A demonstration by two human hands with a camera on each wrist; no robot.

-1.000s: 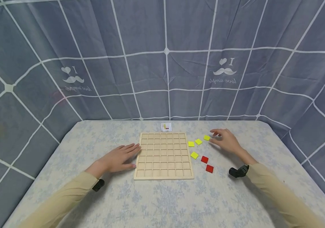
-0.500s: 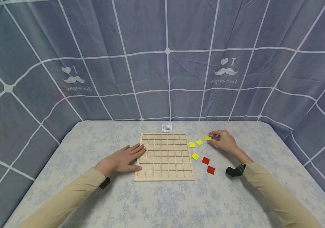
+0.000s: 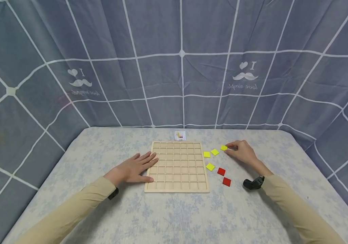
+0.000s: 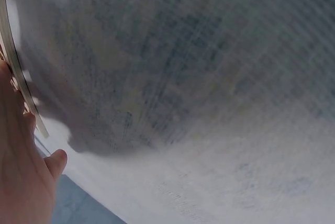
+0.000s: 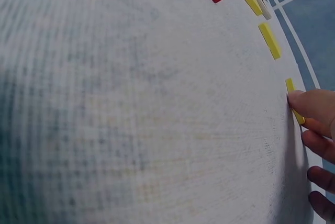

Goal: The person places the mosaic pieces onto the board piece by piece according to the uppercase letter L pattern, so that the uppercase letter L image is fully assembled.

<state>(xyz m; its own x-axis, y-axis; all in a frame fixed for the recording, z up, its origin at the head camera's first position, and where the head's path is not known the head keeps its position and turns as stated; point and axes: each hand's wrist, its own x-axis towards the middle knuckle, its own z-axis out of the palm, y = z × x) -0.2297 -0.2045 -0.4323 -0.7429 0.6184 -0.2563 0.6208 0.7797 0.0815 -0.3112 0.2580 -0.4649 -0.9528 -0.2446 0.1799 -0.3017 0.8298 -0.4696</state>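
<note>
A square wooden grid board [image 3: 177, 167] lies in the middle of the table. My left hand [image 3: 134, 168] rests on its left edge with the fingers spread and straight. In the left wrist view, part of that hand [image 4: 23, 161] shows beside the board's rim. To the right of the board, my right hand [image 3: 242, 152] pinches the farthest yellow square tile [image 3: 224, 148] between thumb and fingers. The right wrist view shows the thumb [image 5: 303, 100] against this tile, which is still at the tabletop. The other fingers curl below it.
Nearer the board lie three more yellow tiles [image 3: 210, 166] and two red tiles [image 3: 227, 182]. Behind the board is a small printed grid card [image 3: 180, 136] with yellow and red cells. A patterned cloth covers the table [image 3: 174, 217], and a blue-grey curtain [image 3: 155, 78] hangs around it.
My right fingers have closed from a spread pose onto the far yellow tile. The left hand has slid a little rightward onto the board's edge. The view has shifted slightly.
</note>
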